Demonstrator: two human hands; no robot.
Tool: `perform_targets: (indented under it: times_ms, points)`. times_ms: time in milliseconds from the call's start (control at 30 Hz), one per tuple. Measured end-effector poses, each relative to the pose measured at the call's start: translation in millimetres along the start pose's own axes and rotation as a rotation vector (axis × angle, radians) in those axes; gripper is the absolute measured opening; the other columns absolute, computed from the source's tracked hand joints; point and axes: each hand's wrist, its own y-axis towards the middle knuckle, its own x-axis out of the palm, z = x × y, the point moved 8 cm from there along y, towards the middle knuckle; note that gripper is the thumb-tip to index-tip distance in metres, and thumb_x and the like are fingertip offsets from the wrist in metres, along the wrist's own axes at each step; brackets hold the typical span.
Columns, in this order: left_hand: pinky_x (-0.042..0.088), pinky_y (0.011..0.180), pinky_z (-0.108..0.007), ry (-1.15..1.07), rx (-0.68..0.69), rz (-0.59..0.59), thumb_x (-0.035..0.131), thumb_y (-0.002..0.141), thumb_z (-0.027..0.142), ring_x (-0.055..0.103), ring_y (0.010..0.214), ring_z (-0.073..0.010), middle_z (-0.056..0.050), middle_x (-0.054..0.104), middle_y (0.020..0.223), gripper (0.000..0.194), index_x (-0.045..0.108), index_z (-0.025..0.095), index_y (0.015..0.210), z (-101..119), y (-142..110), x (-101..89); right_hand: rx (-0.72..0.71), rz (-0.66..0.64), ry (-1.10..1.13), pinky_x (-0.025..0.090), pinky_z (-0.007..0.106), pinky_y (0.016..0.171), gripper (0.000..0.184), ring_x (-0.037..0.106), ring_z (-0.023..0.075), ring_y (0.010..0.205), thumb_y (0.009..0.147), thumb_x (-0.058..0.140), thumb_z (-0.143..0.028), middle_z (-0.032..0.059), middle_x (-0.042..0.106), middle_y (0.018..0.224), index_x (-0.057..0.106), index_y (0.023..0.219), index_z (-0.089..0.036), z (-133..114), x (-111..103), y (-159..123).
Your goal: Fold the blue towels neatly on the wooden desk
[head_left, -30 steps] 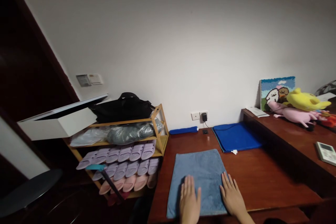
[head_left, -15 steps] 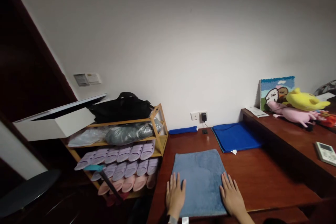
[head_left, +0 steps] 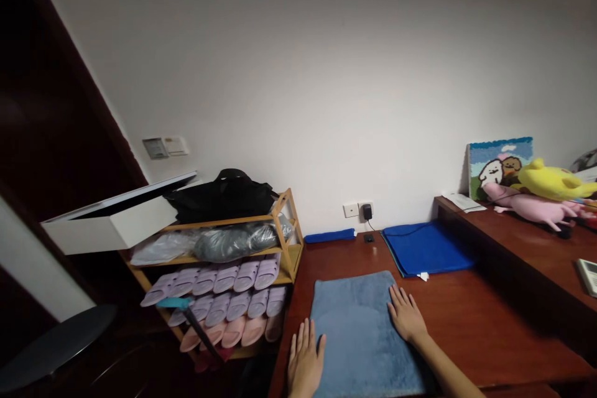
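Observation:
A grey-blue plush cloth (head_left: 359,329) lies spread flat on the brown wooden desk (head_left: 489,323). At its left edge rests my left hand (head_left: 305,357), flat with the fingers stretched forward. My right hand (head_left: 407,314) lies open on the cloth's upper right edge, palm down. Neither hand grips anything. Behind the cloth, near the wall, are a bright blue folded cloth (head_left: 426,250) with a white tag and a narrow rolled or folded blue cloth (head_left: 330,236). The near edge of the grey-blue cloth runs out of view.
Left of the desk stands a wooden shoe rack (head_left: 293,242) with purple slippers (head_left: 245,277), pink slippers and a black bag (head_left: 224,196). A white box (head_left: 112,230) juts out beside the bag. On the raised right shelf lie plush toys (head_left: 555,180). A black plug (head_left: 367,211) sits in the wall socket.
My right hand has slid forward along the cloth's right edge toward its far corner. My left hand stays at the left edge, slightly lower in view. The camera view has shifted a little.

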Motion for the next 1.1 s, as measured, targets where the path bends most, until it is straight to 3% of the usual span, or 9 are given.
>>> perform_targets:
  times_ms: [100,267,367,467,667,733,900,1033,1100]
  points:
    - [0.032,0.13,-0.053,-0.05,0.062,-0.002,0.03,0.107,0.048,0.036,0.157,-0.0297,-0.011,0.041,0.168,0.064,0.046,0.015,0.16,32,14,-20.5,-0.007,0.009,0.017,0.014,0.046,0.133,0.071,0.019,0.0251,0.163,0.104,0.019,-0.045,0.0045,0.025,0.174,0.027,0.167,-0.012,5,10,2]
    - [0.028,0.131,-0.054,-0.285,0.454,-0.096,0.027,0.109,0.048,0.031,0.16,-0.0271,-0.005,0.034,0.173,0.06,0.039,0.027,0.164,178,38,-43.7,-0.016,0.021,0.03,0.014,0.047,0.133,0.071,0.018,0.0251,0.163,0.104,0.019,-0.044,0.0052,0.025,0.175,0.028,0.167,-0.012,8,14,3]
    - [0.025,0.132,-0.052,-0.332,0.449,-0.199,0.025,0.108,0.054,0.028,0.161,-0.0269,-0.006,0.032,0.174,0.064,0.039,0.027,0.164,223,49,-32.4,-0.035,0.026,0.022,0.015,0.047,0.133,0.07,0.019,0.0258,0.163,0.104,0.02,-0.043,0.0051,0.026,0.174,0.03,0.166,-0.012,8,15,4]
    - [0.022,0.133,-0.049,-0.31,0.334,-0.223,0.024,0.108,0.056,0.026,0.162,-0.0264,-0.006,0.032,0.174,0.065,0.04,0.027,0.164,199,61,-20.3,-0.031,0.043,0.029,0.016,0.048,0.132,0.07,0.021,0.026,0.163,0.104,0.02,-0.042,0.0054,0.027,0.173,0.031,0.166,-0.012,8,15,5]
    - [0.024,0.132,-0.051,-0.091,0.041,-0.203,0.029,0.106,0.044,0.029,0.161,-0.0286,-0.011,0.033,0.172,0.065,0.04,0.017,0.164,49,83,-15.5,-0.001,0.02,0.002,0.015,0.046,0.133,0.071,0.02,0.0242,0.163,0.104,0.019,-0.043,0.0044,0.026,0.174,0.029,0.167,-0.012,6,12,2]
    - [0.024,0.132,-0.049,-0.059,0.006,-0.209,0.027,0.107,0.043,0.029,0.16,-0.0265,-0.012,0.032,0.172,0.065,0.037,0.014,0.164,19,83,-12.8,0.013,0.008,-0.008,0.014,0.046,0.133,0.071,0.02,0.0242,0.163,0.104,0.02,-0.042,0.0045,0.027,0.174,0.029,0.167,-0.012,5,9,1]
    - [0.024,0.132,-0.049,-0.017,0.002,-0.176,0.024,0.108,0.046,0.027,0.161,-0.026,-0.011,0.03,0.172,0.066,0.036,0.015,0.165,9,77,-3.2,0.022,0.047,-0.024,0.017,0.049,0.131,0.067,0.032,0.0263,0.159,0.102,0.024,-0.037,0.0086,0.038,0.171,0.04,0.164,-0.014,0,-9,15]
    - [0.026,0.131,-0.048,-0.027,0.023,-0.117,0.027,0.107,0.042,0.03,0.16,-0.0256,-0.01,0.031,0.172,0.064,0.04,0.016,0.163,11,74,-3.6,-0.025,0.042,-0.015,0.015,0.047,0.132,0.066,0.021,0.0245,0.163,0.103,0.025,-0.038,0.0017,0.027,0.175,0.033,0.166,-0.021,-7,-20,43]
    - [0.028,0.131,-0.05,-0.035,0.035,-0.102,0.03,0.106,0.041,0.032,0.159,-0.0267,-0.009,0.034,0.171,0.062,0.043,0.018,0.162,7,74,-5.2,-0.025,0.01,-0.01,0.016,0.046,0.132,0.067,0.021,0.0245,0.163,0.104,0.025,-0.041,0.0036,0.027,0.175,0.031,0.167,-0.018,-7,-16,54]
